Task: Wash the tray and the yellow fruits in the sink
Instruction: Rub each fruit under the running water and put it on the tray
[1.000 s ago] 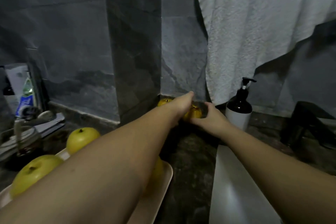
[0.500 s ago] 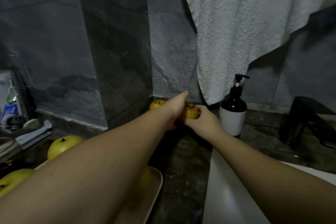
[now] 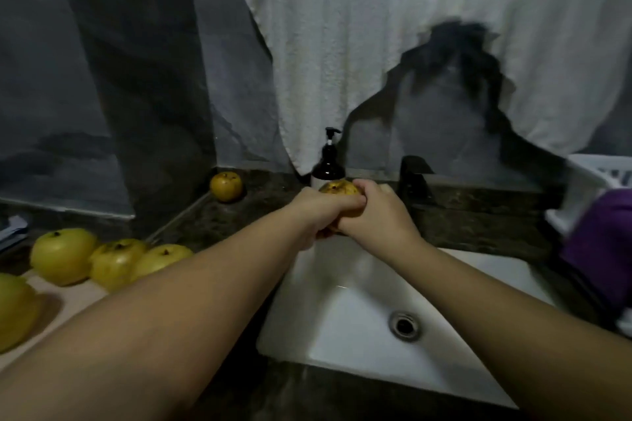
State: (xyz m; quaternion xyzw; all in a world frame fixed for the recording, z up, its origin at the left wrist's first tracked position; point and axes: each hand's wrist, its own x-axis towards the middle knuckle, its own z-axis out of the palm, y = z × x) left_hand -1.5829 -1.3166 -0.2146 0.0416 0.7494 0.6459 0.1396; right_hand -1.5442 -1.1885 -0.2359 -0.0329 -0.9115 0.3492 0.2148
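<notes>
My left hand (image 3: 323,214) and my right hand (image 3: 378,215) both grip one yellow fruit (image 3: 338,189) above the back edge of the white sink (image 3: 355,318). Only the fruit's top shows between the fingers. Another yellow fruit (image 3: 226,185) lies in the counter's back corner. Several yellow fruits (image 3: 61,255) (image 3: 116,261) (image 3: 160,258) (image 3: 15,311) sit on the beige tray (image 3: 75,297) at the left, partly hidden by my left forearm.
A dark pump bottle (image 3: 329,161) stands behind the hands, and a black tap (image 3: 415,178) is to its right. A white towel (image 3: 410,44) hangs over the wall. A white basket (image 3: 588,191) with purple cloth (image 3: 605,243) sits at the right.
Both hands have carried the fruit from the back corner rightward, over the sink's back edge. The view has swung right, showing the sink basin, tap and basket.
</notes>
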